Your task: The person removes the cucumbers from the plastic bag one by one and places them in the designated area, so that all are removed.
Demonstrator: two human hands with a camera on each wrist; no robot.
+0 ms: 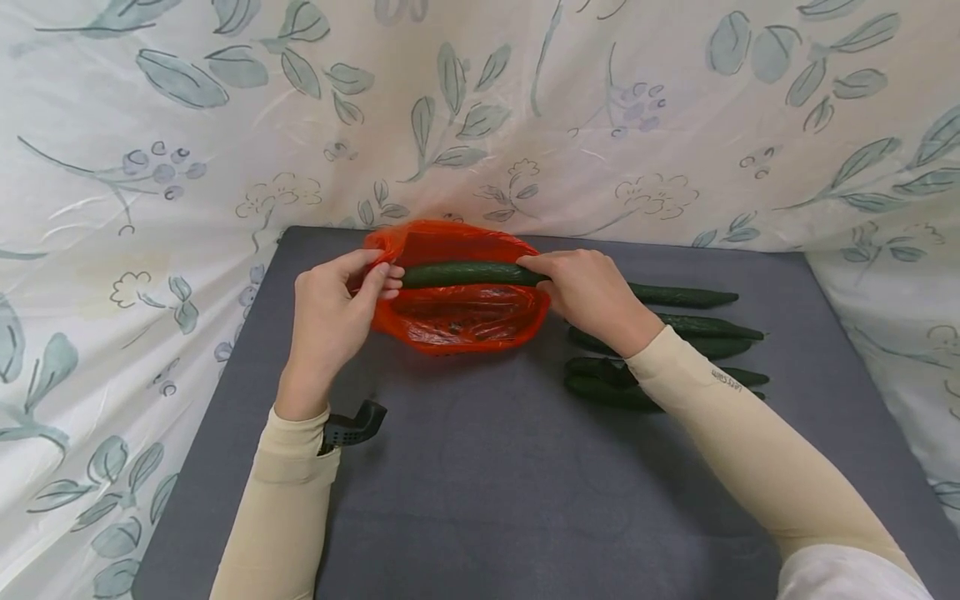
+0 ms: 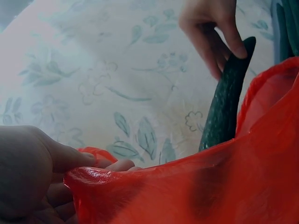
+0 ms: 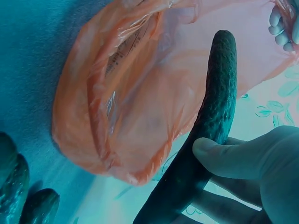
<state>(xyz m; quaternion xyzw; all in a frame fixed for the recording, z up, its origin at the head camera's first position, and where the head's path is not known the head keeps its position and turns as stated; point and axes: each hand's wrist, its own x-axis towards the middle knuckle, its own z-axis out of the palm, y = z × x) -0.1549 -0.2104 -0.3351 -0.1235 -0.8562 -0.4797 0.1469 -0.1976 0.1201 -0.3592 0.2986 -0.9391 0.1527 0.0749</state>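
Note:
A red plastic bag (image 1: pixel 465 340) lies on the table with its mouth spread. My left hand (image 1: pixel 330 304) pinches the bag's rim at its left side; the left wrist view shows the thin film between thumb and fingers. With my right hand (image 1: pixel 592 292) I grip a dark green cucumber (image 1: pixel 465 273), held level across the bag's mouth. Its far end points toward my left hand. In the right wrist view the thumb lies along the cucumber (image 3: pixel 222 88), with fingers beneath. The bag's inside is only partly visible.
Several more cucumbers (image 1: pixel 705 346) lie on the grey table (image 1: pixel 480 467) to the right, partly hidden by my right forearm. Another cucumber end (image 1: pixel 686 296) shows beyond my right hand. A leaf-patterned cloth (image 1: pixel 465 125) hangs behind the table.

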